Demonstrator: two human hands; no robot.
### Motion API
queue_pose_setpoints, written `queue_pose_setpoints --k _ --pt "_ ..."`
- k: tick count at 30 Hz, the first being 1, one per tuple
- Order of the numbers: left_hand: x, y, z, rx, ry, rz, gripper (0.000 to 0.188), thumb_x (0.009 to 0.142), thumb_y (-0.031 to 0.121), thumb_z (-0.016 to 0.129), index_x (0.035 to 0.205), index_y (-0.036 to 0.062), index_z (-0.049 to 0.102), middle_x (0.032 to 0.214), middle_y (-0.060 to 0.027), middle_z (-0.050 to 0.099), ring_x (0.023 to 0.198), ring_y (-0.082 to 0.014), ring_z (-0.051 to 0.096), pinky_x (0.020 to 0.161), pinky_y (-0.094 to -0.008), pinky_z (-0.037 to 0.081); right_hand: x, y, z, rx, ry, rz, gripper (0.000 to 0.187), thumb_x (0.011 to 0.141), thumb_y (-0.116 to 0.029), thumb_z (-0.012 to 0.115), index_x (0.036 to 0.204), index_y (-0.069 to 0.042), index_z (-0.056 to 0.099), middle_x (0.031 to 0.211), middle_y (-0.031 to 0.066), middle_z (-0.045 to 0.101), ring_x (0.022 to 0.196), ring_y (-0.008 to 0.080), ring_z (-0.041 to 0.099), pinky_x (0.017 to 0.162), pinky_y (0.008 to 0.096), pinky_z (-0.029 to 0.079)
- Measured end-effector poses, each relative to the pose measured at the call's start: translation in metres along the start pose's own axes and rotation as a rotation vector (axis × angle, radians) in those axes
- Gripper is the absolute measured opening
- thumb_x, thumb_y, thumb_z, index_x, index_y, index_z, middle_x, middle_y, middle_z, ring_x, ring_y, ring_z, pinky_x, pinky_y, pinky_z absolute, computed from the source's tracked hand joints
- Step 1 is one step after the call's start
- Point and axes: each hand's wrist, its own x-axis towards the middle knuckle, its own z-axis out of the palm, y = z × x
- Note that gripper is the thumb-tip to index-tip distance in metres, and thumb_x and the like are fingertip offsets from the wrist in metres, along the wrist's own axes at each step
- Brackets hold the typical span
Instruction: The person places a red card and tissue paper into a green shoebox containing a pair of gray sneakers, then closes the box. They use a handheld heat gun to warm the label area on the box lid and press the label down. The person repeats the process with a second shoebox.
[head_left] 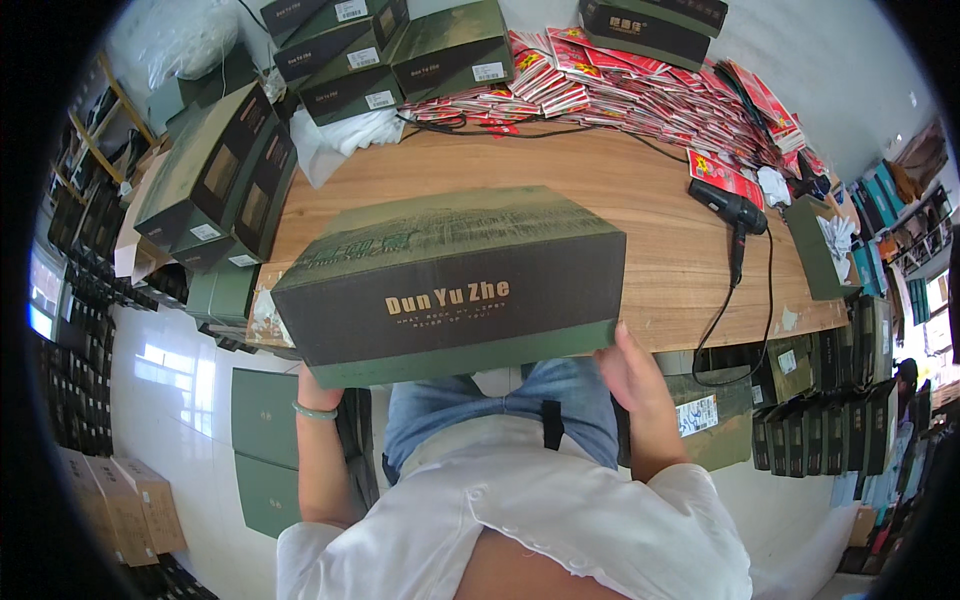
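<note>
Two hands carry one large dark green box (pixel 450 280) at the near edge of the wooden worktop (pixel 660 220): the left hand (pixel 318 385) grips under its lower left corner, the right hand (pixel 632 372) clasps its lower right edge. One black hair dryer (pixel 735 215) lies to the right, red packets (pixel 640 90) heaped behind. Similar green boxes (pixel 215 180) are stacked at left, over white floor tiles (pixel 170 390).

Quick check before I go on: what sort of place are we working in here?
Probably a packing or stockroom area. Both hands, left hand and right hand, hold a dark green gift box over a wooden table; matching boxes are stacked alongside, and red packets are heaped at the back.
</note>
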Motion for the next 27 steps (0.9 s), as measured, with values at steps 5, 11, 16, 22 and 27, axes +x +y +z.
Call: queue_pose_setpoints --k 5,11,16,22,27 --pt "0.007 0.014 0.074 0.628 0.25 0.023 0.058 0.094 0.004 0.056 0.149 0.0002 0.038 0.147 -0.0112 0.046 0.135 -0.0204 0.043 0.111 -0.0304 0.032 0.038 -0.037 0.02 0.359 -0.618 -0.08 0.054 0.102 -0.037 0.051 0.141 0.001 0.046 0.144 0.018 0.049 0.14 0.0298 0.037 0.115 0.0434 0.029" --pt "0.012 0.03 0.079 0.854 0.099 -0.035 0.064 0.09 -0.003 0.051 0.152 0.0006 0.034 0.147 -0.012 0.048 0.133 -0.0191 0.045 0.11 -0.0288 0.033 0.216 -0.062 0.079 -1.044 -0.008 -0.689 0.075 0.096 -0.046 0.059 0.145 0.006 0.036 0.152 0.0265 0.037 0.142 0.0395 0.033 0.117 0.0398 0.025" --pt "0.007 0.038 0.075 0.926 0.058 0.074 0.064 0.09 -0.004 0.05 0.152 0.0015 0.035 0.145 -0.0104 0.05 0.127 -0.0177 0.05 0.107 -0.028 0.036 0.287 0.001 0.088 -1.793 0.062 -0.452 0.081 0.094 -0.066 0.042 0.154 -0.013 0.033 0.165 0.0139 0.015 0.151 0.0417 0.005 0.118 0.0628 0.004" --pt "0.005 0.037 0.055 0.925 0.162 0.068 0.056 0.091 -0.002 0.053 0.146 0.0001 0.045 0.14 -0.0105 0.054 0.125 -0.0174 0.051 0.106 -0.0292 0.038 0.29 0.068 0.069 -1.83 -0.03 -0.266 0.07 0.094 -0.067 0.041 0.14 -0.015 0.054 0.15 0.0127 0.045 0.141 0.0358 0.035 0.116 0.0596 0.018" --pt "0.012 0.036 0.033 0.948 0.168 0.036 0.047 0.093 0.007 0.055 0.139 -0.0036 0.051 0.134 -0.0154 0.059 0.125 -0.0213 0.053 0.107 -0.0323 0.037 0.287 0.053 0.07 -1.742 -0.214 -0.105 0.07 0.094 -0.064 0.046 0.137 -0.011 0.056 0.142 0.0145 0.053 0.133 0.0357 0.045 0.114 0.0567 0.025"
